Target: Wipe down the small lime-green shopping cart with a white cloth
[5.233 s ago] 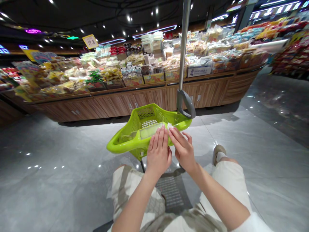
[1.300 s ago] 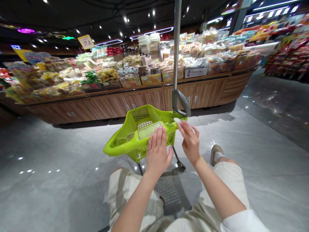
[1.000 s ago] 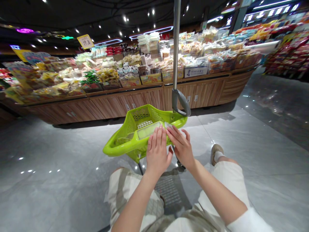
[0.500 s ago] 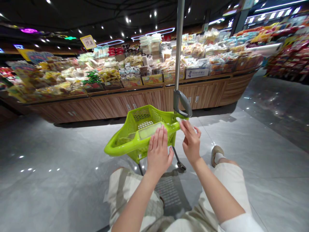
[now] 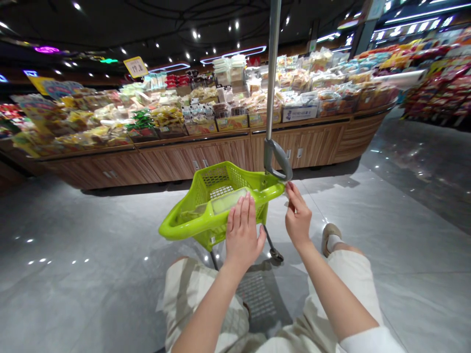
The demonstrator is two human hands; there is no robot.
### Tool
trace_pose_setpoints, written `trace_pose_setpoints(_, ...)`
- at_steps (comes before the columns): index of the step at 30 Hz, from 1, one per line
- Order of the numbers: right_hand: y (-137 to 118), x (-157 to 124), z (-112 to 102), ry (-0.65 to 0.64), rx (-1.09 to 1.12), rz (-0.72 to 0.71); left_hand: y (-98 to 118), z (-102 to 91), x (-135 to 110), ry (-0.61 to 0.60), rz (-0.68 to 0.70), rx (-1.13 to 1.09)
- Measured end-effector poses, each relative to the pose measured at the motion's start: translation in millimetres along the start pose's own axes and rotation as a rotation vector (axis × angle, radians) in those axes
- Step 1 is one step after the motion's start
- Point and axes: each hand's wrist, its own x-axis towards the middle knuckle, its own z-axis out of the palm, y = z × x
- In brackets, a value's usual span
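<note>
A lime green wheeled shopping basket (image 5: 184, 226) stands on the floor in front of my knees. My left hand (image 5: 243, 236) lies flat on its near rim with the fingers together and stretched out, the tips on a pale translucent panel (image 5: 227, 200). My right hand (image 5: 297, 219) is at the basket's right corner, just below the grey grip (image 5: 282, 161) of the upright metal pole handle (image 5: 271, 83). Its thumb and fingers pinch a small white scrap that I cannot name.
A long curved wooden display counter (image 5: 176, 159) piled with packaged snacks runs behind the basket, with a yellow price sign (image 5: 136, 66) above it. More stocked shelves (image 5: 441, 83) stand at the right. Glossy grey floor tiles (image 5: 73, 274) lie all round. My shoe (image 5: 330, 233) is at the right.
My right hand slid back and forth along the basket's rim and now sits at the right corner, closed into a pinch. My left hand stayed flat on the rim.
</note>
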Motion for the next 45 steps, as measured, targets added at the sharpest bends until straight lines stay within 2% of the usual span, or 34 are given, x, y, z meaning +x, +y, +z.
trace_pose_setpoints(2,11,11,3,0.033,0.146,0.122,1,0.8,0,0.022,-0.004,0.001)
trace_pose_setpoints(5,26,38,6,0.013,0.317,0.208,2,2.4,0,0.041,-0.010,-0.001)
trace_pose_setpoints(10,35,82,-4,-0.306,0.422,0.178,4,3.1,0,0.056,-0.030,-0.015)
trace_pose_setpoints(13,28,88,-13,-0.364,0.413,0.145,6,2.4,0,0.061,-0.028,-0.024)
trace_pose_setpoints(18,7,74,-21,-0.350,0.361,0.059,4,1.2,-8,0.133,-0.062,-0.005)
trace_pose_setpoints(22,-13,61,-19,-0.297,0.315,0.044,-8,-3.2,-15,0.131,-0.060,0.033)
trace_pose_setpoints(28,-44,44,-9,-0.212,0.224,-0.014,-44,-8.3,-19,0.128,-0.036,0.021)
trace_pose_setpoints(31,-59,33,-4,-0.230,0.178,-0.063,-64,-8.1,-20,0.141,-0.066,-0.025)
trace_pose_setpoints(36,-89,7,9,-0.272,0.141,-0.172,-95,-4.8,-18,0.190,-0.190,-0.176)
trace_pose_setpoints(40,-111,-11,23,-0.342,0.146,-0.206,-119,1.8,-14,0.282,-0.263,-0.318)
trace_pose_setpoints(42,-115,-19,29,-0.373,0.171,-0.252,-131,4.9,-10,0.312,-0.293,-0.382)
trace_pose_setpoints(45,-107,-31,37,-0.399,0.182,-0.331,-146,8.7,-5,0.306,-0.332,-0.501)
